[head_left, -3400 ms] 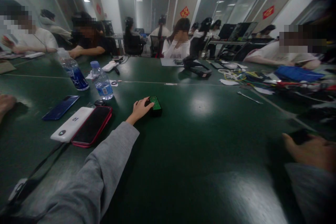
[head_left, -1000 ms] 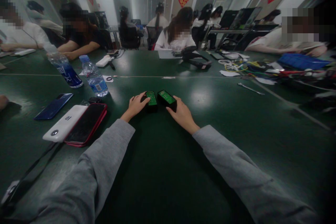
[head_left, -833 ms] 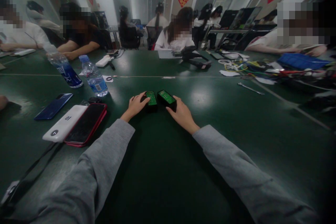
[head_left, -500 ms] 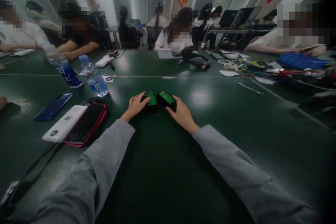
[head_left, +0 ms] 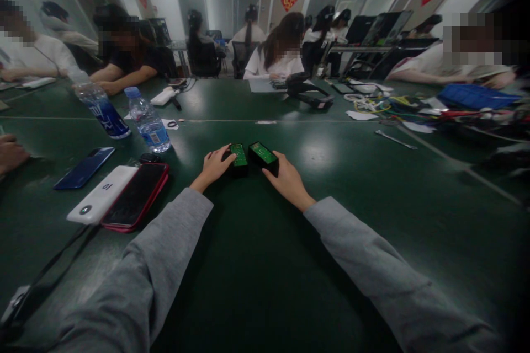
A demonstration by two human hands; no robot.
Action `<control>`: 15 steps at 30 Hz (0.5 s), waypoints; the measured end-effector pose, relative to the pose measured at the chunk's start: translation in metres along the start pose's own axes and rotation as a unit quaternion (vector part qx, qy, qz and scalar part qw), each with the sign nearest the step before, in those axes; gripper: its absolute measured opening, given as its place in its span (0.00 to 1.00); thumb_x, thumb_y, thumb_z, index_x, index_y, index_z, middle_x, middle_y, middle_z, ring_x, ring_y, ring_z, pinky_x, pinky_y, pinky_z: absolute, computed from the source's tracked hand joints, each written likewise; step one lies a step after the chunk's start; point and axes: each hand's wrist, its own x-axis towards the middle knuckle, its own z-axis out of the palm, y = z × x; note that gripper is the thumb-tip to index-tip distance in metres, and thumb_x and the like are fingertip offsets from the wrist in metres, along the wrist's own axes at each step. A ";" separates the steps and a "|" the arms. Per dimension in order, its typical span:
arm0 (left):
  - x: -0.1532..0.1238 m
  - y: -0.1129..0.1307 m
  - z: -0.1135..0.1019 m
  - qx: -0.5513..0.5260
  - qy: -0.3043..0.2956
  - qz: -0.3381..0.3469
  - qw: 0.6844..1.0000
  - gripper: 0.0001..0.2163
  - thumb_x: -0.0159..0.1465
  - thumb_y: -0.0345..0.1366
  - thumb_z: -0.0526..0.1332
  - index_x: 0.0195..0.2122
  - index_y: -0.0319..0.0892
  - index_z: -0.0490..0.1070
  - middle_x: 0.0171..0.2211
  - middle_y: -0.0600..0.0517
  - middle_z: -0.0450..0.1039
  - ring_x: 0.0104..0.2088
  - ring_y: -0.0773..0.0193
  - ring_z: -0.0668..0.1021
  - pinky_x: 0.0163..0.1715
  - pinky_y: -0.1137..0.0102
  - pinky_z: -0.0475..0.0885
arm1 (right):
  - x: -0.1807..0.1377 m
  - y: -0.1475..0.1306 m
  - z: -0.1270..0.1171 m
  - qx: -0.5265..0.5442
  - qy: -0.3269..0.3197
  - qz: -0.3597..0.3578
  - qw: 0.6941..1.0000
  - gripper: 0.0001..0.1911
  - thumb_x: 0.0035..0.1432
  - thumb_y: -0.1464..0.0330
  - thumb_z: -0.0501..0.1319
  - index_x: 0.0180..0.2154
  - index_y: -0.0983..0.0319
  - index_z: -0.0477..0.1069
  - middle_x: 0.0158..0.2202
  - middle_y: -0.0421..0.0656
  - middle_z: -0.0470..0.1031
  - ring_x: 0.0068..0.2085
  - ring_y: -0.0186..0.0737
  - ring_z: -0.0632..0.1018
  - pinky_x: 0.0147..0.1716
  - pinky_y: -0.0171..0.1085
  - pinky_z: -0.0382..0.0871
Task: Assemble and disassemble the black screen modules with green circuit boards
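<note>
Two small black boxes with green circuit boards on top lie side by side on the dark green table (head_left: 265, 265). My left hand (head_left: 213, 167) curls round the near end of the left box (head_left: 239, 156). My right hand (head_left: 287, 181) grips the near end of the right box (head_left: 262, 154). Both arms wear grey sleeves and reach straight forward. The two boxes almost touch each other.
Left of my hands lie a red-cased phone (head_left: 135, 202), a white power bank (head_left: 101, 194) and a blue phone (head_left: 84, 167). Two water bottles (head_left: 148, 121) stand behind them. Cables and tools (head_left: 397, 110) clutter the right side. Another person's hand (head_left: 10, 153) rests at the far left; several people sit around.
My right hand has come in from the right edge and now holds a second box beside the first. In the last second only the other person's hand at the far left moved inward.
</note>
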 end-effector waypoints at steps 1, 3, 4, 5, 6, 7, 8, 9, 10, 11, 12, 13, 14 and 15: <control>0.000 0.000 0.000 -0.001 -0.002 0.000 1.000 0.27 0.66 0.52 0.47 0.63 0.46 0.57 0.61 0.47 0.65 0.61 0.53 0.66 0.63 0.54 0.51 | 0.000 0.000 0.000 0.001 0.001 0.000 1.000 0.32 0.60 0.60 0.59 0.61 0.68 0.55 0.55 0.57 0.68 0.52 0.54 0.73 0.50 0.52 0.71; -0.001 0.001 -0.001 -0.003 -0.003 -0.002 1.000 0.27 0.66 0.53 0.47 0.63 0.46 0.57 0.61 0.47 0.64 0.61 0.53 0.66 0.63 0.53 0.51 | 0.000 0.001 0.000 0.006 0.000 0.001 1.000 0.32 0.60 0.59 0.59 0.61 0.68 0.56 0.54 0.57 0.68 0.52 0.54 0.73 0.49 0.53 0.71; -0.001 0.001 -0.001 -0.002 -0.003 -0.004 1.000 0.27 0.66 0.53 0.46 0.63 0.47 0.57 0.61 0.47 0.64 0.61 0.53 0.65 0.63 0.53 0.51 | 0.000 0.001 0.000 0.010 -0.001 0.002 1.000 0.32 0.60 0.59 0.59 0.61 0.67 0.55 0.54 0.56 0.68 0.51 0.54 0.73 0.49 0.53 0.71; -0.002 0.001 -0.001 -0.001 -0.003 -0.005 1.000 0.27 0.66 0.53 0.46 0.63 0.47 0.57 0.61 0.47 0.64 0.61 0.53 0.65 0.63 0.53 0.51 | 0.000 0.000 0.000 0.014 -0.003 0.003 1.000 0.32 0.60 0.59 0.59 0.61 0.66 0.55 0.54 0.56 0.68 0.51 0.54 0.73 0.49 0.53 0.71; -0.002 0.001 -0.001 0.000 -0.003 -0.006 1.000 0.28 0.66 0.54 0.46 0.63 0.47 0.56 0.61 0.47 0.64 0.61 0.53 0.65 0.63 0.53 0.51 | 0.000 0.000 0.000 0.014 -0.001 0.001 1.000 0.32 0.60 0.60 0.59 0.61 0.66 0.55 0.54 0.56 0.68 0.52 0.54 0.73 0.49 0.54 0.71; -0.002 0.001 -0.001 0.001 -0.003 -0.005 1.000 0.28 0.66 0.54 0.46 0.63 0.47 0.56 0.61 0.47 0.64 0.61 0.53 0.65 0.63 0.53 0.52 | 0.000 0.000 0.000 0.009 0.002 -0.005 1.000 0.32 0.60 0.61 0.58 0.61 0.66 0.54 0.55 0.55 0.68 0.53 0.54 0.73 0.50 0.54 0.70; -0.001 0.000 -0.001 0.001 -0.005 -0.004 1.000 0.28 0.66 0.54 0.46 0.63 0.47 0.56 0.61 0.47 0.64 0.61 0.53 0.66 0.63 0.54 0.52 | 0.000 -0.001 0.000 -0.001 0.008 -0.013 1.000 0.31 0.60 0.62 0.58 0.61 0.66 0.54 0.55 0.56 0.67 0.54 0.54 0.72 0.51 0.54 0.69; -0.001 0.000 -0.001 0.002 -0.006 -0.002 1.000 0.28 0.66 0.54 0.46 0.63 0.47 0.56 0.61 0.47 0.64 0.61 0.53 0.66 0.62 0.54 0.53 | 0.000 -0.001 0.000 -0.013 0.016 -0.022 1.000 0.31 0.59 0.64 0.57 0.61 0.66 0.54 0.56 0.56 0.66 0.55 0.54 0.71 0.52 0.54 0.68; 0.000 -0.001 -0.001 0.002 -0.007 0.001 1.000 0.28 0.66 0.54 0.46 0.63 0.47 0.56 0.61 0.48 0.64 0.61 0.54 0.66 0.62 0.54 0.53 | 0.000 -0.002 0.000 -0.027 0.024 -0.030 0.999 0.30 0.59 0.66 0.56 0.61 0.67 0.54 0.56 0.55 0.66 0.56 0.54 0.69 0.53 0.54 0.67; 0.000 -0.002 0.000 0.002 -0.007 0.003 1.000 0.28 0.66 0.54 0.46 0.63 0.47 0.56 0.61 0.48 0.65 0.61 0.54 0.66 0.62 0.54 0.53 | 0.000 -0.002 0.000 -0.041 0.031 -0.037 0.998 0.30 0.58 0.68 0.56 0.61 0.67 0.55 0.56 0.55 0.65 0.56 0.54 0.69 0.53 0.53 0.67; 0.001 -0.003 0.000 0.003 -0.008 0.005 1.000 0.28 0.66 0.54 0.46 0.63 0.47 0.56 0.61 0.48 0.65 0.61 0.54 0.66 0.62 0.54 0.53 | 0.000 -0.003 -0.001 -0.052 0.035 -0.041 0.997 0.30 0.58 0.70 0.55 0.61 0.66 0.55 0.56 0.55 0.65 0.57 0.54 0.68 0.53 0.53 0.67; 0.002 -0.003 0.001 0.003 -0.007 0.007 1.000 0.28 0.66 0.54 0.46 0.63 0.47 0.56 0.61 0.47 0.65 0.60 0.54 0.66 0.62 0.54 0.53 | 0.000 -0.004 -0.001 -0.061 0.036 -0.043 0.997 0.30 0.57 0.71 0.55 0.61 0.66 0.55 0.56 0.55 0.65 0.57 0.54 0.68 0.53 0.52 0.67; 0.002 -0.004 0.001 0.003 -0.007 0.009 1.000 0.28 0.66 0.54 0.46 0.63 0.47 0.56 0.61 0.47 0.64 0.60 0.53 0.66 0.62 0.54 0.53 | -0.001 -0.004 -0.002 -0.070 0.037 -0.042 0.996 0.30 0.57 0.72 0.54 0.61 0.66 0.55 0.56 0.55 0.65 0.57 0.54 0.68 0.52 0.52 0.67; 0.003 -0.005 0.002 0.002 -0.007 0.010 1.000 0.28 0.66 0.54 0.46 0.63 0.46 0.56 0.61 0.47 0.64 0.60 0.53 0.66 0.62 0.54 0.53 | -0.001 -0.005 -0.002 -0.078 0.037 -0.041 0.995 0.30 0.56 0.72 0.54 0.61 0.66 0.55 0.56 0.55 0.65 0.57 0.54 0.68 0.52 0.52 0.67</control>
